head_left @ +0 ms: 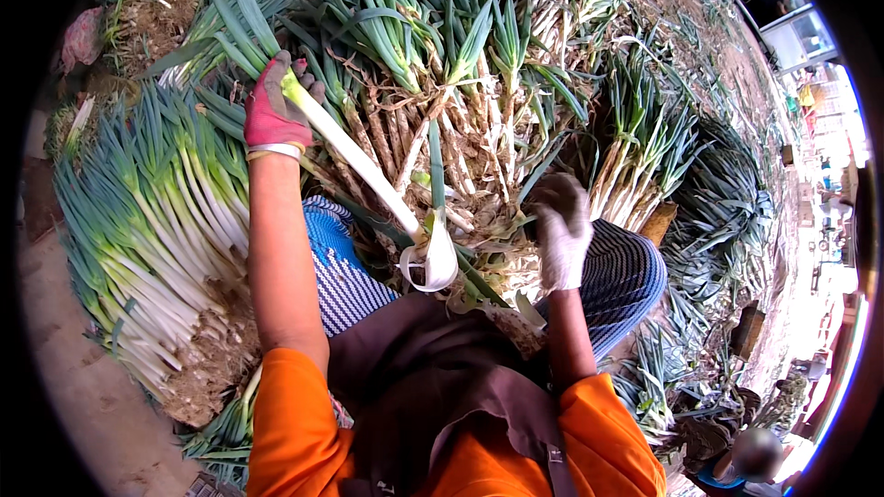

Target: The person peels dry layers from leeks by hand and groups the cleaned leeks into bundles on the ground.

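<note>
My left hand (279, 103), in a red and grey glove, is closed around a long green onion (345, 143) just where its white stalk turns green. The onion slants down to the right, its leaves beyond my hand and its white end over my lap. At that lower end a pale peeled layer (442, 258) hangs with a curled white strip and a green leaf piece. My right hand (562, 225), in a whitish glove, is apart from the onion, above my right knee. Motion smears its fingers, so their grip is unclear.
Cleaned green onions (175, 230) lie in a thick row at my left. Unpeeled onions with brown, dirty stalks (470, 129) are heaped ahead, and another bundle (635, 147) lies at the right. Loose green leaves (709, 212) cover the ground farther right. Another person (750, 456) is at the lower right.
</note>
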Available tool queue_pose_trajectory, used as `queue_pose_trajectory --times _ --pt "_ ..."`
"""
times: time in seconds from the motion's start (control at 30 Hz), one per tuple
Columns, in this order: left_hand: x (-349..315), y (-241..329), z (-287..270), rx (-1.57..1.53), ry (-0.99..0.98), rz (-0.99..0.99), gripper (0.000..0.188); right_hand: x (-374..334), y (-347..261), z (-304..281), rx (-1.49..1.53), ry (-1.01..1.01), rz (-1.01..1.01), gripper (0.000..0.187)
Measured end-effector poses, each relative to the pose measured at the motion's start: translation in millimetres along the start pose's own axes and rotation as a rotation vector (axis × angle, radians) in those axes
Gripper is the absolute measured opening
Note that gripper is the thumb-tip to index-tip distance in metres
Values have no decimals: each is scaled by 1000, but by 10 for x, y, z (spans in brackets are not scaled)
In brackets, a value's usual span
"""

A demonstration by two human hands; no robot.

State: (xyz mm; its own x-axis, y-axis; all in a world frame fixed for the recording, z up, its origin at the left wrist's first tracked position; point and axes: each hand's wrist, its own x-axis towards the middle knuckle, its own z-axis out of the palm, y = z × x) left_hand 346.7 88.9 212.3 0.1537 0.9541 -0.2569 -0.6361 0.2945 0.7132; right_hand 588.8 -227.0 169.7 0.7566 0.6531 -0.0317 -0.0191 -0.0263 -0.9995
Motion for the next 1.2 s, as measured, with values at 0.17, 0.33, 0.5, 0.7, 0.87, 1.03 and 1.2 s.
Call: queue_pose_trajectory --times 0.17,0.33,0.5,0.7,0.87,1.03,1.2 --pt "-93 -138 39 -15 -43 -46 15 -187 -216 317 -158 -153 -187 61" --pt "-185 -393 228 13 -58 -131 15 -384 -185 1153 -520 -544 -193 71" --pt "-52 -209 20 -133 -75 -142 16 -598 -74 881 -550 -919 374 48" --pt "-342 -152 218 -70 -150 -27 19 -792 -140 576 -40 -835 653 72" --pt "-854 -466 424 -11 -324 -185 33 -391 -500 1062 -28 -823 383 38" --pt "-918 -643 346 34 -185 -430 35 -508 -270 1192 494 -756 720 36" --pt "-584 -590 287 -9 -65 -350 29 -923 -412 568 507 -789 801 25"
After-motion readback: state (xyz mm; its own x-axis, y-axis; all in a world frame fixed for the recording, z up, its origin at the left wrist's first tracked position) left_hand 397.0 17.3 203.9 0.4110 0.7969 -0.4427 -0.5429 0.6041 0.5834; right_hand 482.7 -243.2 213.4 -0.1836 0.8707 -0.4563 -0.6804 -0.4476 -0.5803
